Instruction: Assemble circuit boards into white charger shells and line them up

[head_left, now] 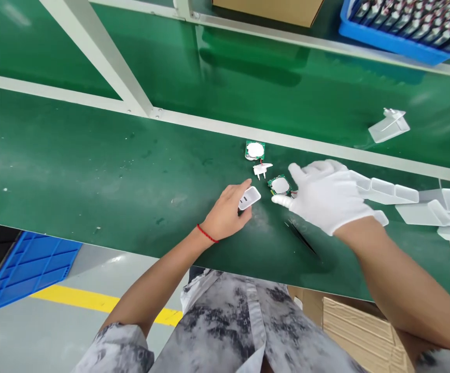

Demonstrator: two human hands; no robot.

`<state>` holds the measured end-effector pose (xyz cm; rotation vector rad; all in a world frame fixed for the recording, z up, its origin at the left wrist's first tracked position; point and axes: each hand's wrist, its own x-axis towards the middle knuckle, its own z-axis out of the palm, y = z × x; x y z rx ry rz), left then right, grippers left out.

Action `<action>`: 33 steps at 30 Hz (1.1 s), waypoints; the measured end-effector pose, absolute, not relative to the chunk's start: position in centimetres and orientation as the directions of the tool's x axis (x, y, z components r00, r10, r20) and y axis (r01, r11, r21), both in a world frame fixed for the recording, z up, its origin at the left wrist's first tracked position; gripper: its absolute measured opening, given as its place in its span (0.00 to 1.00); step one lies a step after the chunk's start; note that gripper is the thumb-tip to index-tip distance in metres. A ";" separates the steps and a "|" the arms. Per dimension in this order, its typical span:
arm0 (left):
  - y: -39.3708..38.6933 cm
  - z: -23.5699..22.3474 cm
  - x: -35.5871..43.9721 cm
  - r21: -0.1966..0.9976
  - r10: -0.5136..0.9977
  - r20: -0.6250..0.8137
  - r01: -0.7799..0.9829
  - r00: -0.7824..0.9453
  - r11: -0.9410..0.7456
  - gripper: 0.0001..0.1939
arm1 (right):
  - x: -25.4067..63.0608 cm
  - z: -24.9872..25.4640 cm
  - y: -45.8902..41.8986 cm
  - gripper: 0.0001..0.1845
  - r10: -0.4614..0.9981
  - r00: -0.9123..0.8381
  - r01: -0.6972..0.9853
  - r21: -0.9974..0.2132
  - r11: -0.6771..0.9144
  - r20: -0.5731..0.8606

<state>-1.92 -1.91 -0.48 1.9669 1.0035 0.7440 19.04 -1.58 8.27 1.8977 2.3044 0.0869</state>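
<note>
My bare left hand [227,210] grips a white plastic charger housing [250,197], its open end facing right. My right hand [320,194], in a white glove, hovers beside a small green circuit board [279,185] with a white pad on top. Its thumb and forefinger are spread apart near that board, and I see nothing held between them. Just beyond lie a white plug piece with pins [262,169] and a second green circuit board [255,150], also with a white pad. Black tweezers [301,237] rest on the green bench below my right hand.
Several translucent white housings [394,192] lie in rows to the right. Another white housing with a plug piece [389,126] sits farther back. A white metal frame [217,124] crosses behind the work area. On the shelf stand a blue tray [399,44] of parts and a cardboard box [271,10].
</note>
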 end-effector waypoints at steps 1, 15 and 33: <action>-2.3 -0.6 -1.9 0.836 0.855 0.142 0.402 0.498 -0.374 0.34 | 18.9 7.7 -1.6 0.30 0.971 -0.178 0.950 0.228 0.212 -0.162; 0.3 1.7 -2.8 0.826 0.702 -0.076 0.440 0.708 -0.354 0.36 | 20.6 10.6 -3.4 0.21 0.885 -0.450 0.876 -0.132 0.464 0.119; 0.3 -0.4 -2.3 0.788 0.738 0.142 0.376 0.660 -0.487 0.29 | 17.0 11.1 -0.6 0.12 0.770 -0.620 0.762 0.121 0.636 -0.148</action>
